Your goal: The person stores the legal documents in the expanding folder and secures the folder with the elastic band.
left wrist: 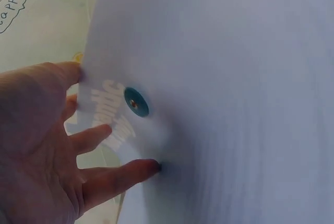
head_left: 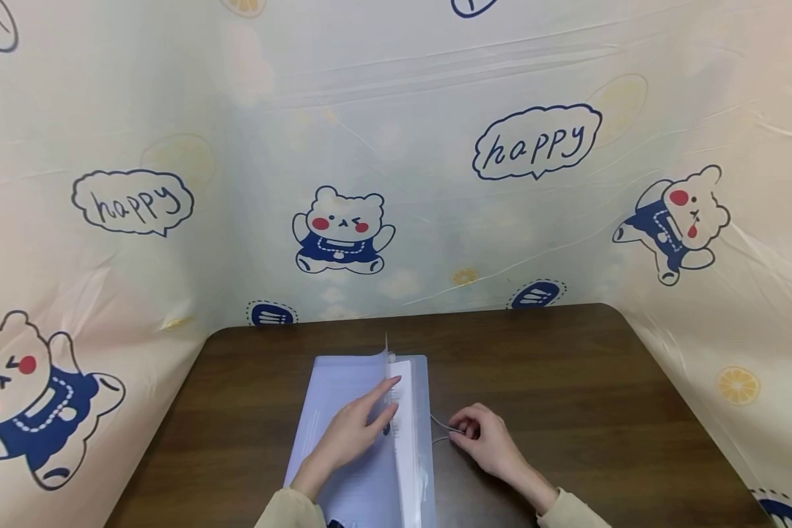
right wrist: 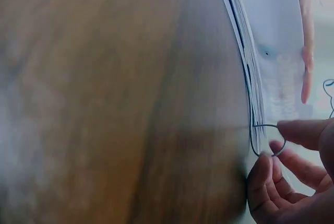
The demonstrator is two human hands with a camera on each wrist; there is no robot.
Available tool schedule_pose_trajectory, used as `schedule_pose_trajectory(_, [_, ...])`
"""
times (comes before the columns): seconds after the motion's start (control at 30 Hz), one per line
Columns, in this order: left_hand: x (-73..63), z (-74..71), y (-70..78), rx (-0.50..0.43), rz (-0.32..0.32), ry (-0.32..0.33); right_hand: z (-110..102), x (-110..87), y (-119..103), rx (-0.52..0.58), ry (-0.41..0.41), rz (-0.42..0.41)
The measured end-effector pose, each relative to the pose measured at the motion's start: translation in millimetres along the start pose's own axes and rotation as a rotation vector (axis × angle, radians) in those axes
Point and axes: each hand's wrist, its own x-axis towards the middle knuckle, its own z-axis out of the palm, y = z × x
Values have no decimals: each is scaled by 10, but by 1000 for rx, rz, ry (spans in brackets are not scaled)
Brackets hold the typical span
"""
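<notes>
A translucent pale-blue plastic folder (head_left: 427, 455) lies on the table with its front cover (head_left: 343, 469) raised and swung to the left. White paper sheets (head_left: 405, 455) show inside. My left hand (head_left: 353, 433) is at the cover's free edge, fingers fairly straight and touching it. In the left wrist view, a round teal button (left wrist: 136, 102) sits on the cover near the fingertips (left wrist: 151, 166). To the right of the folder, my right hand (head_left: 488, 440) pinches a thin grey elastic cord (right wrist: 284, 141), pulled out in a loop from the folder's edge.
The dark brown wooden table (head_left: 567, 381) extends around the folder on both sides. A pale curtain (head_left: 435, 235) printed with bears and "happy" bubbles hangs behind and along both sides. A small dark object (head_left: 335, 523) shows at the bottom edge, near the left sleeve (head_left: 290, 511).
</notes>
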Motion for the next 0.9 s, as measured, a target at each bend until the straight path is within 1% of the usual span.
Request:
schedule_pose_trajectory(0.07, [11, -2, 8, -22, -5, -15, -47, 21, -137, 25, -46, -8])
schedule_pose_trajectory(0.17, [21, -4, 6, -28, -9, -25, -108, 59, -347, 56, -107, 31])
schedule_pose_trajectory(0.2, [22, -3, 3, -22, -5, -25, -132, 76, -429, 62, -126, 60])
schedule_pose_trajectory(0.27, [19, -2, 0, 14, 30, -28, -154, 98, -509, 78, -154, 104])
schedule_pose_trajectory(0.3, [16, 2, -5, 42, 58, -30, -160, 107, -536, 83, -164, 119])
schedule_pose_trajectory(0.4, [-5, 25, -25, 158, 146, -42, -177, 122, -570, 112, -187, 169])
schedule_pose_trajectory(0.47, [-22, 44, -47, 231, 187, -55, -175, 120, -552, 128, -192, 188])
schedule_pose_trajectory(0.5, [-31, 53, -57, 254, 195, -63, -171, 117, -539, 132, -188, 186])
schedule_pose_trajectory(0.6, [-54, 65, -72, 291, 189, -94, -152, 97, -479, 140, -173, 168])
schedule_pose_trajectory(0.63, [-59, 66, -73, 300, 187, -101, -141, 90, -445, 137, -162, 133])
schedule_pose_trajectory(0.7, [-71, 68, -73, 318, 187, -113, -131, 82, -427, 137, -153, 106])
schedule_pose_trajectory(0.77, [-86, 66, -68, 347, 195, -114, -123, 78, -419, 138, -163, 91])
schedule_pose_trajectory(0.83, [-98, 61, -53, 369, 195, -117, -124, 85, -450, 138, -194, 103])
schedule_pose_trajectory(0.9, [-110, 54, -34, 393, 189, -117, -134, 94, -514, 156, -233, 141])
